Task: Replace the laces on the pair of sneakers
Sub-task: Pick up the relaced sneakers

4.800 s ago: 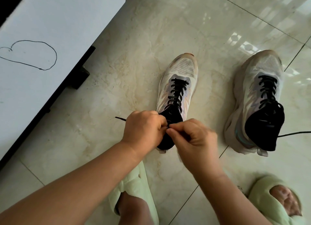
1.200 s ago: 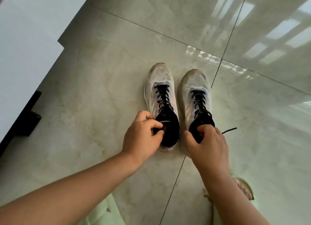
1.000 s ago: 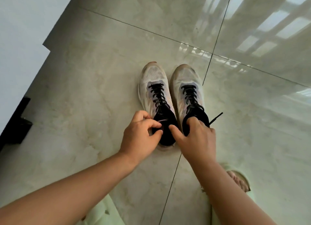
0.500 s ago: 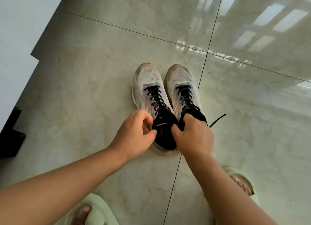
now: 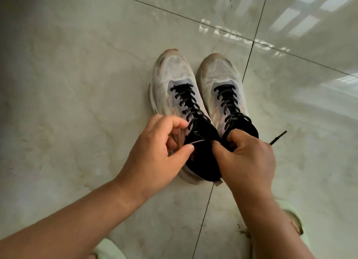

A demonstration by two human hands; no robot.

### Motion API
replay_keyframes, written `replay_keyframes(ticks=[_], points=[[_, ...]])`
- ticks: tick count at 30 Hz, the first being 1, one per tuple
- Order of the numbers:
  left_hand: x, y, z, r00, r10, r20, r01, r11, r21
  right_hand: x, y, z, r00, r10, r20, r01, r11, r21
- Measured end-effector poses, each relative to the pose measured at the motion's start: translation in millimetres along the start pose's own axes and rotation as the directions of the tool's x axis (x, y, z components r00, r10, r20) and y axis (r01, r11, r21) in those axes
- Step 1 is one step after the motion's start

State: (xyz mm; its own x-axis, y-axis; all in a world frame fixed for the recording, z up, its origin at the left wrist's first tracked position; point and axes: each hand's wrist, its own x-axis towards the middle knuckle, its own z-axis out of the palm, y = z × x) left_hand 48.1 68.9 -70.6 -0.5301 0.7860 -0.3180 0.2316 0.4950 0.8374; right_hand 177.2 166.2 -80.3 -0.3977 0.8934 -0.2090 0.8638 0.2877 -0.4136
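Two white mesh sneakers with black laces stand side by side on the tiled floor, toes pointing away from me. My left hand [image 5: 157,154] curls round the outer collar of the left sneaker [image 5: 175,88], thumb and fingers at its black opening. The collar of the right sneaker [image 5: 219,78] is gripped by my right hand [image 5: 246,158], fingers hooked into the opening. One black lace end [image 5: 278,137] sticks out to the right past my right hand. The heels of both shoes are partly hidden by my hands.
Glossy beige marble tiles [image 5: 77,84] with dark grout lines surround the shoes. My feet in pale green slippers show at the bottom left [image 5: 108,249] and bottom right [image 5: 290,218]. Window light reflects on the floor at the upper right.
The right sneaker was brought next to the left one, and both hands left the left sneaker's lace for the shoe collars. Over the last second the hands kept their hold; the view shifted.
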Motion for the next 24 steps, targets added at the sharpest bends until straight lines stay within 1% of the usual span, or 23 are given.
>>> replay_keyframes(ticks=[2,3,4,5,8,10,15,19,22,24], points=[[-2.5,9.9,-2.0,0.983,-0.178,0.033,0.181,0.976,-0.122,-0.2,-3.3,-5.5,1.000,0.023,0.016,-0.023,1.000,-0.001],[-4.9,17.1,-5.2,0.958,-0.279,0.070,0.287,0.937,-0.197,-1.2,-7.0,-10.9,0.999,0.040,0.022,-0.040,0.999,0.006],[-8.5,24.5,-7.2,0.931,-0.349,0.106,0.365,0.899,-0.240,-2.9,-9.9,-16.6,0.998,0.059,0.033,-0.060,0.998,0.010],[-13.0,31.7,-9.5,0.920,-0.373,0.122,0.392,0.888,-0.240,-5.0,-13.0,-22.8,0.996,0.077,0.040,-0.078,0.997,0.016],[-28.4,74.3,-33.0,0.931,-0.344,0.118,0.359,0.922,-0.144,-13.8,-33.5,-64.5,0.991,0.123,0.048,-0.125,0.991,0.044],[-39.0,104.5,-47.9,0.933,-0.345,0.104,0.355,0.929,-0.104,-21.0,-48.0,-94.3,0.991,0.124,0.054,-0.126,0.991,0.052],[-75.7,218.0,-96.9,0.910,-0.416,-0.001,0.410,0.898,-0.159,-45.2,-100.8,-210.5,0.989,0.127,0.077,-0.133,0.989,0.064],[-109.5,330.3,-154.0,0.907,-0.415,-0.074,0.397,0.900,-0.177,-60.6,-153.9,-333.6,0.992,0.094,0.084,-0.103,0.988,0.112],[-133.5,413.8,-197.6,0.929,-0.359,-0.088,0.336,0.919,-0.204,-70.1,-188.3,-428.8,0.997,0.024,0.073,-0.032,0.994,0.107],[-149.0,471.4,-226.4,0.944,-0.319,-0.086,0.293,0.930,-0.223,-76.1,-209.1,-493.7,0.999,-0.012,0.042,0.007,0.995,0.101]])
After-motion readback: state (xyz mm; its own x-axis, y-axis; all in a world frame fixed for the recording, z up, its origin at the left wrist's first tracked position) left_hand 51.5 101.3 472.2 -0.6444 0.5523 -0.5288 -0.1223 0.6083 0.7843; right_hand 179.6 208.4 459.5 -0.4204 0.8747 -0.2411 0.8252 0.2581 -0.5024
